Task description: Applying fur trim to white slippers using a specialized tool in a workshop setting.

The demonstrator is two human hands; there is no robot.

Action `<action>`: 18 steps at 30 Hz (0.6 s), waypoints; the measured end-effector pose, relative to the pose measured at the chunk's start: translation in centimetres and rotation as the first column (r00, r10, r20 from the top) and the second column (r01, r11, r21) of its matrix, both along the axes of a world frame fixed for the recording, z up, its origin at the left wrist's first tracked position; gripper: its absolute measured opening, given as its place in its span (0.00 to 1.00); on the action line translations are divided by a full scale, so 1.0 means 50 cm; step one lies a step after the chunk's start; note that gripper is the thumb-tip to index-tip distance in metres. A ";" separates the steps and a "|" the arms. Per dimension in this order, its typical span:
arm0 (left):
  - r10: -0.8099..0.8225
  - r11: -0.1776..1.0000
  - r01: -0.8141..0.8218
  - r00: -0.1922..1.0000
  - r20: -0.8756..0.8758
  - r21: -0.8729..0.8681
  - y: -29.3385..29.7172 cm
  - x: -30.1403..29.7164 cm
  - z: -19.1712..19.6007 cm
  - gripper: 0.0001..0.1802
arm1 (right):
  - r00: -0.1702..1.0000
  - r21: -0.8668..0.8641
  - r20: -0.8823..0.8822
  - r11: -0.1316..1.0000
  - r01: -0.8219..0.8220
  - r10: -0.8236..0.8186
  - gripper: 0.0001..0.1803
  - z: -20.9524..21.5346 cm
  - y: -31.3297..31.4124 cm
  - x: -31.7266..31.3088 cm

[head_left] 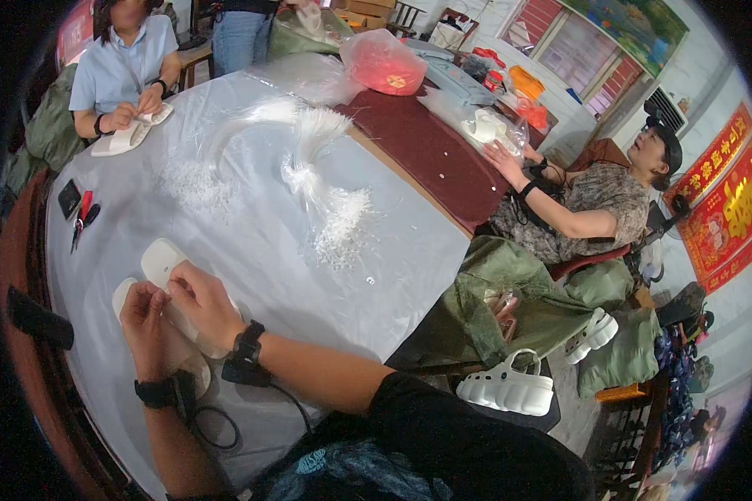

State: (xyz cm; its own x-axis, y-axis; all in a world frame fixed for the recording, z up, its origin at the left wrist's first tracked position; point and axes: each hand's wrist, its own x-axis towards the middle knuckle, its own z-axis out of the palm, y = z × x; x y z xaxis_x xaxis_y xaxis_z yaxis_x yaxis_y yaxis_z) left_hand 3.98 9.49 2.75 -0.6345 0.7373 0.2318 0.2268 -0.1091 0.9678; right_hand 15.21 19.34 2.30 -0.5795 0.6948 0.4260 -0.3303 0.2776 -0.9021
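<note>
One pair of off-white slippers, near left on the grey-covered tabletop, under the left hand and right hand, each with fingers pressed together (anything pinched is too small to tell), with red-and-black-handled snips farther left and white plastic strands farther right.
</note>
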 end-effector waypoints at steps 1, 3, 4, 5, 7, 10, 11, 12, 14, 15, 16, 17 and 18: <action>-0.001 1.000 0.001 1.000 -0.013 -0.001 0.001 -0.004 -0.003 0.01 | 1.000 -0.018 0.015 1.000 -0.011 0.012 0.07 0.002 0.001 0.000; -0.012 1.000 0.012 1.000 -0.024 0.003 0.007 -0.006 -0.007 0.01 | 0.999 -0.030 0.032 0.999 -0.011 0.012 0.07 0.008 0.005 0.005; 0.010 1.000 -0.010 1.000 -0.010 0.009 0.011 -0.004 -0.006 0.01 | 0.998 -0.029 0.057 1.000 -0.003 0.005 0.06 0.014 0.005 0.008; 0.030 0.999 -0.030 1.000 0.005 0.016 0.015 -0.003 -0.006 0.01 | 0.997 -0.026 0.082 1.000 0.008 -0.006 0.06 0.022 0.006 0.014; 0.004 1.000 -0.004 1.000 -0.020 0.016 0.004 -0.025 -0.017 0.02 | 0.994 -0.040 0.106 0.999 0.025 -0.020 0.07 0.032 -0.007 0.015; -0.021 1.000 0.022 0.998 -0.065 0.017 0.000 -0.023 -0.017 0.02 | 0.995 0.001 0.078 0.998 0.060 -0.060 0.07 -0.001 -0.009 0.002; -0.010 1.000 0.010 0.997 -0.073 -0.001 -0.002 -0.022 -0.015 0.03 | 0.997 0.036 0.036 0.997 0.069 -0.071 0.07 -0.012 -0.008 -0.007; -0.009 1.000 0.011 0.996 -0.088 0.017 -0.005 -0.022 -0.012 0.03 | 0.997 0.053 0.020 0.996 0.070 -0.071 0.07 -0.006 -0.013 -0.008; -0.029 0.999 0.029 0.998 -0.047 0.014 -0.006 -0.011 -0.006 0.03 | 0.999 -0.021 0.039 1.000 0.020 -0.019 0.08 0.013 -0.020 0.007; -0.028 0.999 0.030 0.998 -0.061 0.025 -0.005 -0.007 -0.006 0.03 | 0.999 -0.011 0.026 1.000 0.020 -0.020 0.08 0.013 -0.021 0.008; -0.029 0.999 0.030 0.999 -0.030 0.040 -0.003 -0.003 -0.007 0.03 | 0.999 -0.022 0.041 1.000 0.016 -0.015 0.08 0.008 -0.019 0.007; -0.027 0.998 0.027 1.000 0.001 0.054 -0.003 -0.001 -0.004 0.03 | 0.998 -0.036 0.057 0.999 0.010 -0.008 0.08 0.003 -0.016 0.005; -0.026 0.999 0.026 1.000 -0.018 0.037 -0.002 0.008 0.007 0.03 | 0.997 -0.051 0.080 0.999 0.006 -0.002 0.08 0.009 -0.012 0.004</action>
